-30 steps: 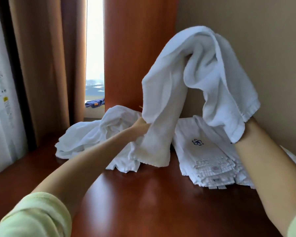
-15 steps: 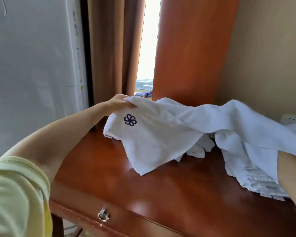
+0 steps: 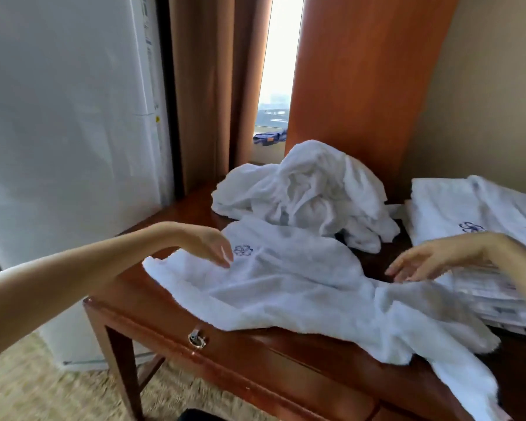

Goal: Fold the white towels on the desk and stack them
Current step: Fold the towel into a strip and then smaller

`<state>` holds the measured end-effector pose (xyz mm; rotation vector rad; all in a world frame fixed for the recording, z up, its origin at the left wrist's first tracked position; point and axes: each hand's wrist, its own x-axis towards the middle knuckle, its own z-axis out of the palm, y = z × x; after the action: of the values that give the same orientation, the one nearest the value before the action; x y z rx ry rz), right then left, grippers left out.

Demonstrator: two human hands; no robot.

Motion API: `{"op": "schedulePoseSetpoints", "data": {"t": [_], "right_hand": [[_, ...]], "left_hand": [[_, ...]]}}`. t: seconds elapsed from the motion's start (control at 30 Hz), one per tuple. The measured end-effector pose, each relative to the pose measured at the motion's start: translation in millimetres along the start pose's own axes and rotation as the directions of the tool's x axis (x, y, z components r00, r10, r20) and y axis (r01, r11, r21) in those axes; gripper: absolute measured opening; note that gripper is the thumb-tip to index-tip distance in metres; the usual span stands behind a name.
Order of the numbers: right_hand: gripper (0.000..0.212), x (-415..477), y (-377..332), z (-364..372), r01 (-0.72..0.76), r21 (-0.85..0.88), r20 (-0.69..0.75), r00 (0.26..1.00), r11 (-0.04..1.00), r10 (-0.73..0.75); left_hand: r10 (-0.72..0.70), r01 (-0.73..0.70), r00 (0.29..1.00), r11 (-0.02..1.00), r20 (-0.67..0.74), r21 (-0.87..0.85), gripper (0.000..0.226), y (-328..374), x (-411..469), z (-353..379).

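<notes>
One white towel (image 3: 286,287) is lying rumpled across the tabletop (image 3: 368,256), its right end drooping over the front edge. The left grip (image 3: 208,243) and right grip (image 3: 419,264) are both hovering released, grasping nothing. The overhang's weight could be dragging the towel floorward, and folding over these wrinkles risks a lopsided stack (image 3: 444,205).

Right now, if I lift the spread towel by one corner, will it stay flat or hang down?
Probably it hangs limp: the spread towel already wrinkles and drapes over the desk edge. Its pile looks fluffy, so likely light for its bulk and not slippery.
</notes>
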<state>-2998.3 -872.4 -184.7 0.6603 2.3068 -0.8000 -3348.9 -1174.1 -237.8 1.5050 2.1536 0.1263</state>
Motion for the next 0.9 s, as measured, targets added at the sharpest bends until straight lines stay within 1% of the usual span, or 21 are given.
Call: {"op": "schedulePoseSetpoints", "data": {"t": [0.03, 0.07, 0.1, 0.13, 0.17, 0.2, 0.23, 0.27, 0.3, 0.33, 0.37, 0.43, 0.53, 0.57, 0.6, 0.67, 0.7, 0.77, 0.8, 0.83, 0.9], "right_hand": [[0.038, 10, -12, 4, 0.013, -0.019, -0.086, 0.996, 1.0, -0.015], [0.034, 19, -26, 10, 0.093, 0.01, -0.198, 0.976, 0.996, -0.089], [0.031, 30, -43, 17, 0.174, 0.035, -0.28, 0.947, 0.984, -0.157], [0.029, 42, -58, 23, 0.249, 0.065, -0.328, 0.92, 0.966, -0.215], [0.028, 55, -73, 31, 0.305, 0.08, -0.338, 0.904, 0.949, -0.263], [0.028, 70, -86, 41, 0.335, 0.05, -0.332, 0.894, 0.941, -0.301], [0.03, 85, -97, 48, 0.339, -0.006, -0.307, 0.895, 0.941, -0.325], [0.034, 100, -106, 55, 0.318, -0.089, -0.27, 0.904, 0.944, -0.33], [0.038, 114, -112, 60, 0.287, -0.178, -0.231, 0.917, 0.941, -0.324], [0.041, 126, -118, 64, 0.267, -0.265, -0.221, 0.919, 0.926, -0.328], [0.045, 136, -123, 67, 0.258, -0.315, -0.224, 0.915, 0.913, -0.336], [0.048, 149, -132, 70, 0.28, -0.374, -0.271, 0.879, 0.884, -0.393], [0.046, 158, -137, 69, 0.322, -0.374, -0.35, 0.819, 0.87, -0.454], [0.045, 158, -135, 68, 0.316, -0.38, -0.357, 0.817, 0.87, -0.453], [0.044, 158, -132, 69, 0.31, -0.385, -0.36, 0.816, 0.869, -0.451], [0.042, 153, -124, 70, 0.312, -0.384, -0.364, 0.813, 0.869, -0.453], [0.04, 149, -120, 70, 0.331, -0.363, -0.373, 0.805, 0.871, -0.461], [0.035, 137, -113, 70, 0.41, -0.232, -0.433, 0.769, 0.882, -0.471], [0.031, 129, -108, 71, 0.448, -0.164, -0.481, 0.742, 0.879, -0.468], [0.027, 120, -103, 74, 0.471, -0.132, -0.532, 0.709, 0.872, -0.463], [0.023, 102, -89, 83, 0.473, -0.15, -0.632, 0.629, 0.868, -0.452]], "left_hand": [[0.036, -0.045, 0.991, 0.996, -0.129, -0.071, 0.03, 0, 4, 8], [0.04, -0.067, 0.968, 0.993, -0.249, -0.1, 0.034, 1, 11, 19], [0.058, -0.099, 0.952, 0.988, -0.3, -0.122, 0.042, 5, 16, 35], [0.08, -0.112, 0.959, 0.988, -0.273, -0.104, 0.049, 3, 26, 47], [0.078, -0.091, 0.971, 0.995, -0.224, -0.047, 0.057, 0, 36, 59], [0.066, -0.056, 0.977, 0.997, -0.201, 0.054, 0.063, -2, 43, 69], [0.045, -0.015, 0.978, 0.989, -0.203, 0.144, 0.067, -8, 47, 77], [0.025, 0.017, 0.974, 0.983, -0.226, 0.183, 0.07, -18, 51, 82], [0.012, 0.033, 0.971, 0.982, -0.238, 0.184, 0.071, -30, 49, 81], [0.003, 0.046, 0.967, 0.981, -0.254, 0.187, 0.073, -46, 47, 76], [-0.023, 0.072, 0.967, 0.98, -0.254, 0.188, 0.078, -62, 40, 69], [-0.115, 0.174, 0.956, 0.964, -0.271, 0.203, 0.084, -99, 25, 58], [-0.351, 0.411, 0.892, 0.892, -0.284, 0.188, 0.073, -143, 5, 47], [-0.402, 0.46, 0.87, 0.869, -0.284, 0.18, 0.069, -147, 2, 42], [-0.417, 0.48, 0.859, 0.857, -0.298, 0.186, 0.065, -145, 0, 38], [-0.343, 0.442, 0.859, 0.872, -0.381, 0.211, 0.054, -125, 0, 35], [-0.272, 0.394, 0.858, 0.892, -0.435, 0.22, 0.049, -109, 1, 36], [-0.088, 0.246, 0.848, 0.939, -0.523, 0.242, 0.05, -70, 4, 45], [0.019, 0.154, 0.823, 0.955, -0.568, 0.255, 0.05, -48, 5, 52], [0.129, 0.057, 0.777, 0.96, -0.616, 0.273, 0.048, -26, 4, 59], [0.367, -0.148, 0.637, 0.921, -0.678, 0.359, 0.036, 17, -3, 75]]}}
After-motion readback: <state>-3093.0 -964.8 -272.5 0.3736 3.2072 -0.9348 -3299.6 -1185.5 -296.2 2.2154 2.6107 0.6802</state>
